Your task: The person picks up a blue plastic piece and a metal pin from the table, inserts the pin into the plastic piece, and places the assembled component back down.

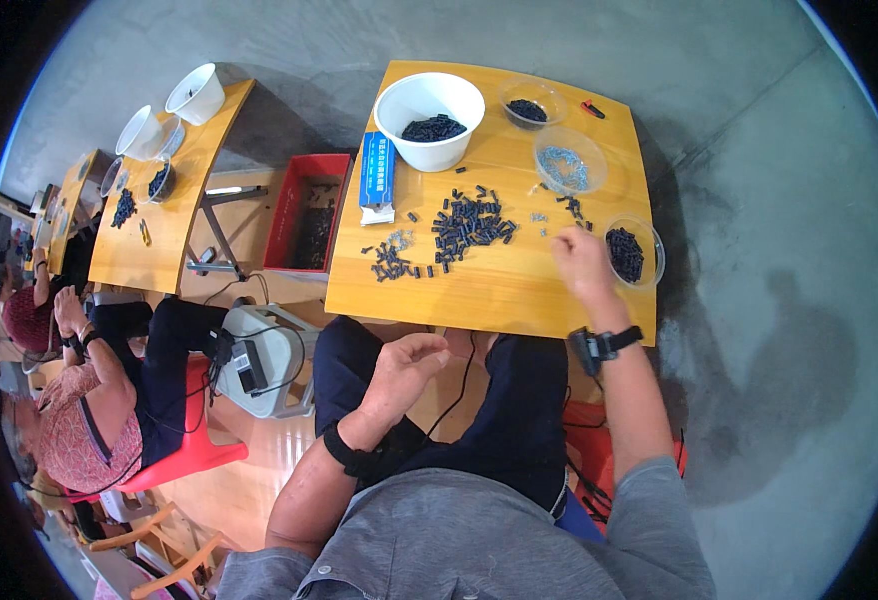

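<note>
My left hand is held over my lap, just off the table's near edge. Its thumb and fingers are pressed together; anything between them is too small to make out. Over the right part of the wooden table, my right hand has its fingers curled together, and what they hold is hidden. Close to it lie a few small black cylindrical pieces and a clear bowl of black pieces. A large pile of the same black pieces lies mid-table. Left of it is a smaller group mixed with small silvery pieces.
A white bucket holding black pieces stands at the back, beside a blue box. Behind are a clear bowl with black pieces, a bowl of silvery pieces and a red-black tool. A red bin sits left; people work at neighbouring tables.
</note>
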{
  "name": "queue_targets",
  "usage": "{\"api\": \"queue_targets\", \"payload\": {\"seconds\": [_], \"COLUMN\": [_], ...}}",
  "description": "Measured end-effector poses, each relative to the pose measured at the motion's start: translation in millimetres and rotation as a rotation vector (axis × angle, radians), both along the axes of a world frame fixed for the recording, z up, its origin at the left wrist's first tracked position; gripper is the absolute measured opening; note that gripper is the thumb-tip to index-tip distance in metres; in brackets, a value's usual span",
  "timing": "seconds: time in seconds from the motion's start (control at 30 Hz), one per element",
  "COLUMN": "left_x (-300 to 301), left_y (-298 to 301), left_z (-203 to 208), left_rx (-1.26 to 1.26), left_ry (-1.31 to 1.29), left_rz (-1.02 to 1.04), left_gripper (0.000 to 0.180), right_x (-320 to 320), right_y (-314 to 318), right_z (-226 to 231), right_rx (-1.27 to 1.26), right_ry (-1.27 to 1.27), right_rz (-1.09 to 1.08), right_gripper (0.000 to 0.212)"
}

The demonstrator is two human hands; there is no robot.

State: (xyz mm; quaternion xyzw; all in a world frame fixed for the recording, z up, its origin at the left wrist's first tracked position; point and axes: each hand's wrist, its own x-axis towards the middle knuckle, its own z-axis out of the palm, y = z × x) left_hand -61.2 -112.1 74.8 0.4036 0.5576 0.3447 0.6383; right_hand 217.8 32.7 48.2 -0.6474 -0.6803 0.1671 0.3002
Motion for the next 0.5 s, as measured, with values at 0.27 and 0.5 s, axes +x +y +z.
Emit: {"api": "queue_targets", "payload": {"seconds": [0.27,0.5], "left_x": [-4,-6], "left_y": [-4,-3], "left_z": [-5,-12], "left_rx": [-0.026,-0.007], "left_ry": [0.025,0.027], "left_rz": [0.01,0.006], "left_gripper": [0.023,0.021], "right_x": [-65,-65], "right_y": [9,13], "right_z": [-11,-26], "right_rx": [-0.218,-0.146], "right_ry": [-0.073,-0.185], "right_rz": [-0.009,0.013], "right_gripper": [0.026,0.027]}}
